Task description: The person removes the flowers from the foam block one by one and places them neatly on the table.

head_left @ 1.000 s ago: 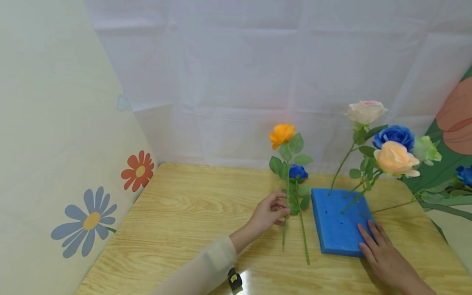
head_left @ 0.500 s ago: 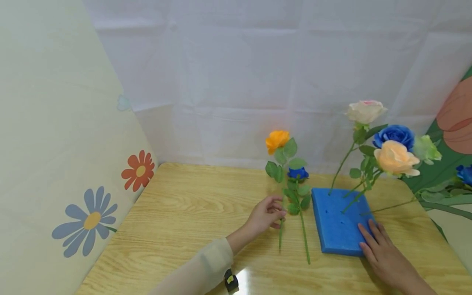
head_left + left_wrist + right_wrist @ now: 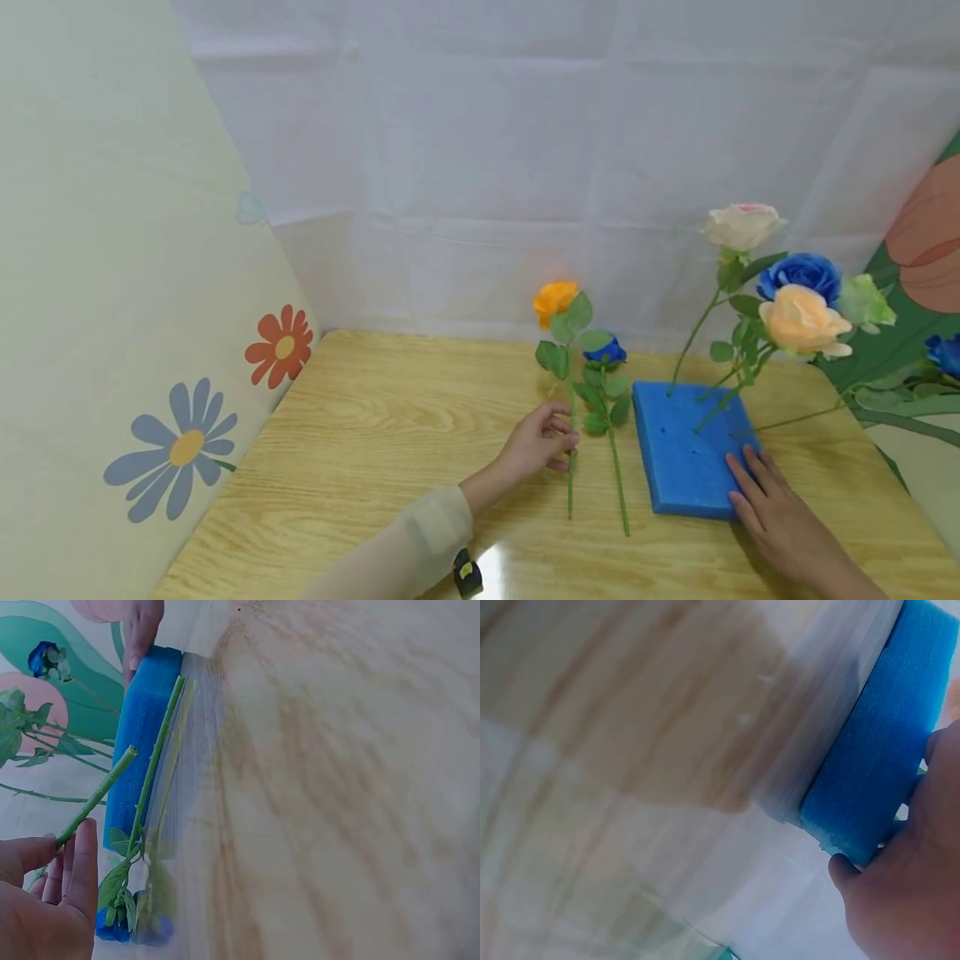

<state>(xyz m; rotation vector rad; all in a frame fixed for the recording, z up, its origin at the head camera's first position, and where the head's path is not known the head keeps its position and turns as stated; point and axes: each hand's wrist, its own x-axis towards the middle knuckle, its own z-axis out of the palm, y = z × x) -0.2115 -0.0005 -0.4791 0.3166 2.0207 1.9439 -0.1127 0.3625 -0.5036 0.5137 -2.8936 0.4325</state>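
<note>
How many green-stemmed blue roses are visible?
3: one blue rose on the wood-grain table, left of the blue rectangular foam block; another behind the peach rose; the third at the head view's right edge, cut off.

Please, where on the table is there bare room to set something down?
The widest bare patch is the left side of the table, bordered by the flowered wall, the white cloth and the left hand. A narrow strip runs between the lying blue rose and the block. Crowded: the right part, with block, planted roses and right hand.
</note>
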